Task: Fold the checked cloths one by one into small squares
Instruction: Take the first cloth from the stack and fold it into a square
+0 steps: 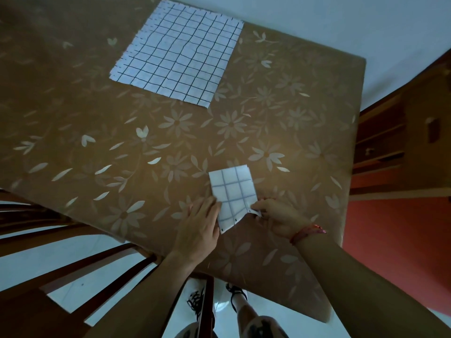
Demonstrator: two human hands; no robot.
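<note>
A small folded checked cloth [231, 192], white with dark grid lines, lies near the table's front edge. My left hand [199, 226] rests flat beside its left edge, fingertips touching the cloth. The near right corner of the cloth is pinched by my right hand [275, 219], which lifts that corner slightly. A second checked cloth [178, 52] lies spread flat at the far side of the table, untouched.
The table wears a brown floral tablecloth [146, 147]. A wooden chair [48, 276] stands at the near left, and a wooden cabinet [400, 142] at the right. My feet show below the table's edge.
</note>
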